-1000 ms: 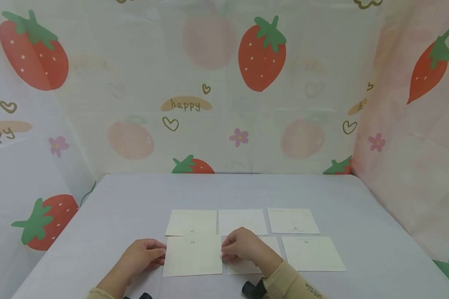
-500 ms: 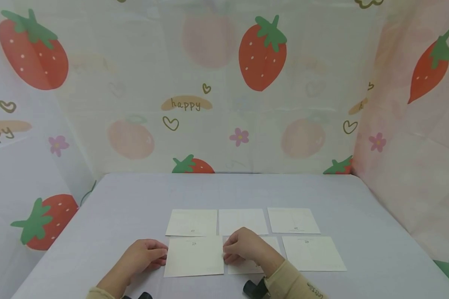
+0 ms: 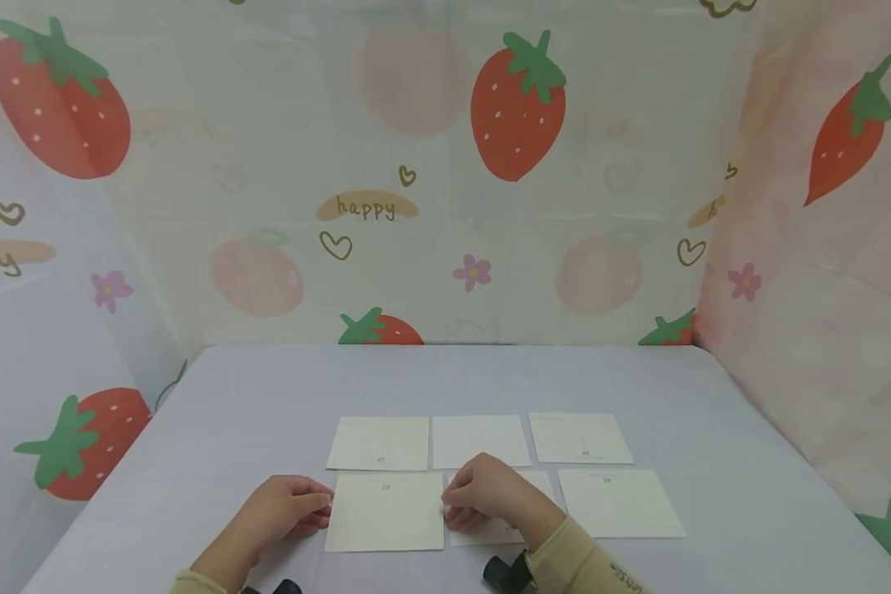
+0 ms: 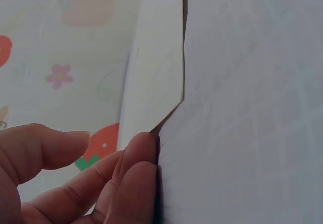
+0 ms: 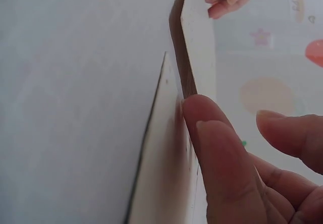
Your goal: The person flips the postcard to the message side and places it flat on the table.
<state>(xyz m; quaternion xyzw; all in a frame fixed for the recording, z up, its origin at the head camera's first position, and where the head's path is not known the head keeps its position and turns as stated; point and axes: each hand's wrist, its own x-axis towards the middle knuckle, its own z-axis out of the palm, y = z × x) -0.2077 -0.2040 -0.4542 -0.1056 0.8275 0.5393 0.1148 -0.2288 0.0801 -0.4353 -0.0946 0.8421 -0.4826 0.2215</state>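
A cream rectangular card [image 3: 384, 520] lies flat at the front left of a two-row layout of similar cards, a small printed mark near its far edge. My left hand [image 3: 285, 507] is at its left side; in the left wrist view the fingertips [image 4: 141, 151] meet the card's corner, with the thumb held apart. At the opposite side my right hand [image 3: 493, 495] has its fingertips [image 5: 199, 108] against the card's edge, thumb also away. Under that hand lies the front middle card [image 3: 483, 535], partly hidden by it.
Behind are the back left card [image 3: 379, 441], back middle card [image 3: 480, 441] and back right card [image 3: 581, 437]. A front right card [image 3: 619, 505] lies beyond my right hand. Fabric walls with strawberry prints [image 3: 518, 107] enclose the white table [image 3: 267, 396].
Between my hands, the front left card has slid slightly right and toward me, and a thin gap shows between it and the card behind. Both hands stay at its sides.
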